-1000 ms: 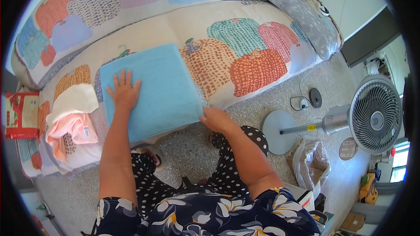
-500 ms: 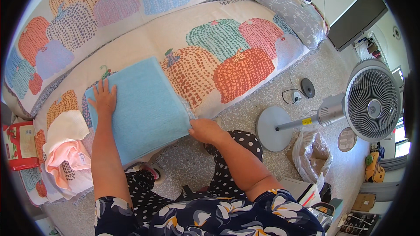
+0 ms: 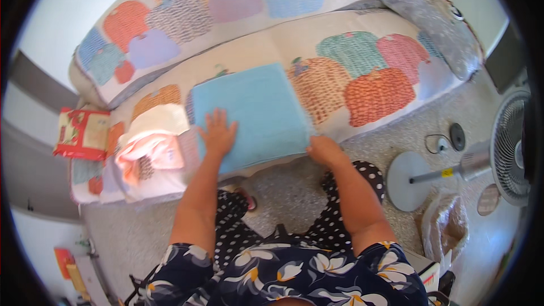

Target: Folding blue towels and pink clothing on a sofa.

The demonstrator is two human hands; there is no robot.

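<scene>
A light-blue towel (image 3: 260,113), laid out in a flat square, covers part of the seat of a sofa draped in a pumpkin-print cover (image 3: 272,45). My left hand (image 3: 219,136) rests flat on the towel's left part, fingers spread. At the towel's near right corner, my right hand (image 3: 324,151) is closed on the edge, its fingertips partly hidden. Left of the towel lies a rumpled heap of peach and cream cloth (image 3: 156,150).
A red and cream package (image 3: 85,133) sits at the sofa's left end, and a grey patterned bolster (image 3: 433,28) at its right end. On the speckled floor to the right stand a fan (image 3: 510,147) with a round base (image 3: 408,181) and a plastic-lined bin (image 3: 445,224).
My view has swung left, so the sofa and towel appear further right. My left hand has slid down the towel, nearer its front edge; the right hand keeps hold of the corner.
</scene>
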